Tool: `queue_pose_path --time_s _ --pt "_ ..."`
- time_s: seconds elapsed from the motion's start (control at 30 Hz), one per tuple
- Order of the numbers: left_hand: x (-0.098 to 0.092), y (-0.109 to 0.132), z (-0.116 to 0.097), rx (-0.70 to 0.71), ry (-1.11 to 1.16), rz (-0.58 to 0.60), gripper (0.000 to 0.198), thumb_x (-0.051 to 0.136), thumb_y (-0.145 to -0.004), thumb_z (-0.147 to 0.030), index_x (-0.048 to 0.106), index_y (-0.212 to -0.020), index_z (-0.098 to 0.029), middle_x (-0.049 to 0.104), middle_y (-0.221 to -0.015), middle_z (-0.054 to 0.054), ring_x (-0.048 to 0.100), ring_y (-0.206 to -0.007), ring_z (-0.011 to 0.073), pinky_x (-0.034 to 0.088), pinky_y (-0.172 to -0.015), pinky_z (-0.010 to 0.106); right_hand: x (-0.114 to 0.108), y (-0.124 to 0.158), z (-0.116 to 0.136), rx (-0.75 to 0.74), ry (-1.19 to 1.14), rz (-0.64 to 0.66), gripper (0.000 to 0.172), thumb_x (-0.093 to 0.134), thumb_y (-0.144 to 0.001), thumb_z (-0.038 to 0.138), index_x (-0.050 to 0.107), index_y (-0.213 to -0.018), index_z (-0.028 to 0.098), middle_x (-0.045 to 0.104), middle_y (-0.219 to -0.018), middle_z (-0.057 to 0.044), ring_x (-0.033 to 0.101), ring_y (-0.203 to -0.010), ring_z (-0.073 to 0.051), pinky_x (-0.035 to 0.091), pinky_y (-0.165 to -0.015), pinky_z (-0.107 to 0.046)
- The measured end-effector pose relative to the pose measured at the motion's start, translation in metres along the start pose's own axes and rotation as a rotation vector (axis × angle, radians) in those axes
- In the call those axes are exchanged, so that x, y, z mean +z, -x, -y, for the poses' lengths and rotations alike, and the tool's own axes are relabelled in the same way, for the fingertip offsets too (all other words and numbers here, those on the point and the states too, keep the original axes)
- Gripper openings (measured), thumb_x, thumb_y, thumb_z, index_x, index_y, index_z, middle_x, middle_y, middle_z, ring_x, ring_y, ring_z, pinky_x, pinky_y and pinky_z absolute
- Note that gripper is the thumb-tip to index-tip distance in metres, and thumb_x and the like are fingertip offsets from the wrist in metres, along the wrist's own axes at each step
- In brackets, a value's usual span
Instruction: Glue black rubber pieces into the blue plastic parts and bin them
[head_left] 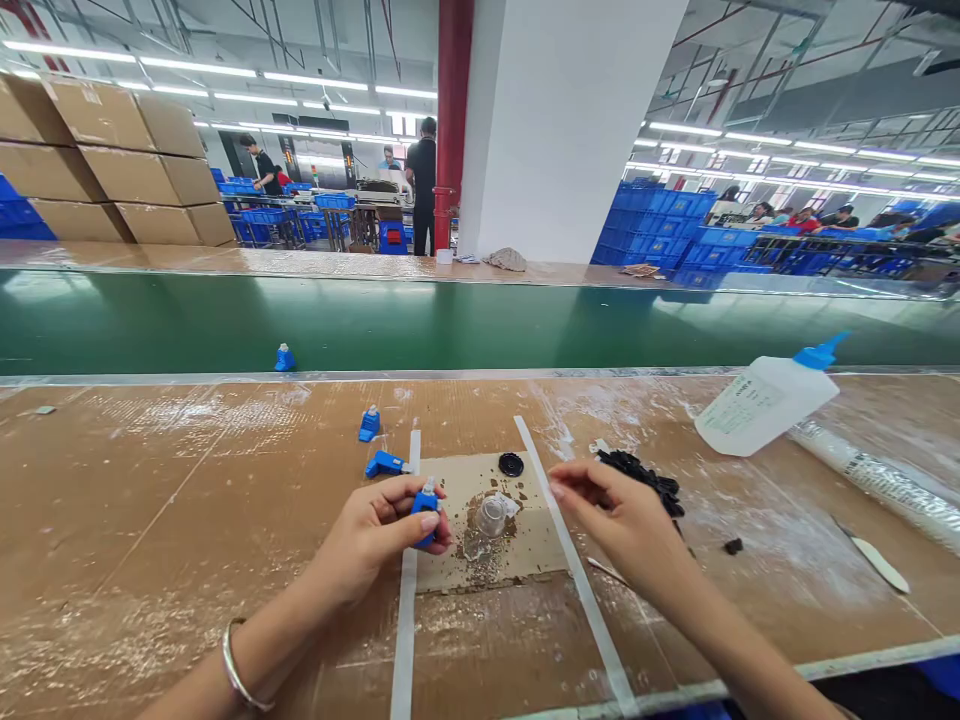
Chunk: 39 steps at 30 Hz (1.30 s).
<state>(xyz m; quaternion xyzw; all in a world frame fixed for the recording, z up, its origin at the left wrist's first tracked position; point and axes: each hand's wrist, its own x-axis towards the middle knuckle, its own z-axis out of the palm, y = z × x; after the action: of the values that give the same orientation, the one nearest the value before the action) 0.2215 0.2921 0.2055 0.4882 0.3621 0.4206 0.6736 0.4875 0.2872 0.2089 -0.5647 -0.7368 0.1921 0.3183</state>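
Observation:
My left hand (375, 535) grips a small blue plastic part (425, 510) with a white tip, holding it between fingers and thumb above the edge of a cardboard sheet (450, 520). On that sheet stand a small clear plastic cup (492, 517) and a round black cap (511, 464), amid brown residue. My right hand (619, 520) hangs just right of the sheet, its fingertips pinched together with nothing visible between them. A heap of small black rubber pieces (645, 480) lies just beyond it. Two more blue parts (369, 424) (385, 464) lie beyond my left hand.
The workbench (187, 500) is covered in scuffed brown paper with white strips. A squeeze bottle with a blue nozzle (765, 402) and a foil-wrapped roll (877, 480) lie right. A green conveyor belt (375, 325) behind carries a blue part (284, 358). Co-workers and blue crates stand beyond.

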Motion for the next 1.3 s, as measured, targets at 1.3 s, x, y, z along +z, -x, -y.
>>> queue_pose_path --time_s 1.3 --pt "-0.127 -0.101 -0.057 0.313 -1.323 -0.836 0.031 0.044 -0.085 -0.013 0.054 -0.115 -0.010 0.055 -0.119 0.018 0.048 -0.116 0.0284 0.037 -0.101 0.048 0.002 0.007 -0.089 -0.837 0.543 -0.028 0.041 0.038 -0.077 0.003 0.061 -0.106 0.020 0.067 -0.096 -0.008 0.066 -0.087 -0.023 0.060 -0.075 -0.033"
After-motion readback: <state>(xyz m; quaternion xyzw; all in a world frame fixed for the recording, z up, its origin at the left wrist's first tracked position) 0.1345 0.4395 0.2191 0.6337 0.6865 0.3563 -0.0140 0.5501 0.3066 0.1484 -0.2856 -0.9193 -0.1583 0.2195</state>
